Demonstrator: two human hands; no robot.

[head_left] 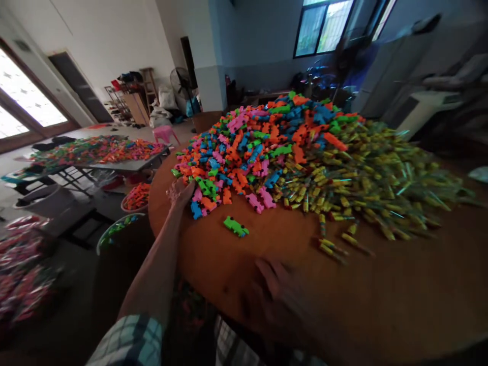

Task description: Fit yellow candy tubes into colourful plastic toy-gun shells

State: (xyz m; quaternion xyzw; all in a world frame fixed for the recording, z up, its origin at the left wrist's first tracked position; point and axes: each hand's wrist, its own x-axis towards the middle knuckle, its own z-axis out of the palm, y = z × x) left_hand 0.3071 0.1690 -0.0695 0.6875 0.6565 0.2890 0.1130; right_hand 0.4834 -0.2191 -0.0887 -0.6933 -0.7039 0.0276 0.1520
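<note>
At the left edge of a big pile of small toy cars (240, 147) in orange, blue, pink and green, my left hand (181, 192) touches the toys; its fingers are partly hidden and I cannot tell whether it holds one. One green toy car (236, 226) lies apart on the brown round table (213, 254). My right hand (276, 287) is low over the table near the front edge, smeared by motion, its grip unclear. Yellow tube-like pieces (354, 173) with clear parts form a heap on the right, with several loose ones at its near side.
Left of the table stand a basket of orange toys (137, 197) and a basket of green ones (120, 231). Farther back are another toy-covered table (129, 163), a pink stool (164, 133) and a fan (180, 81). Wrapped pieces (23, 259) lie at the far left.
</note>
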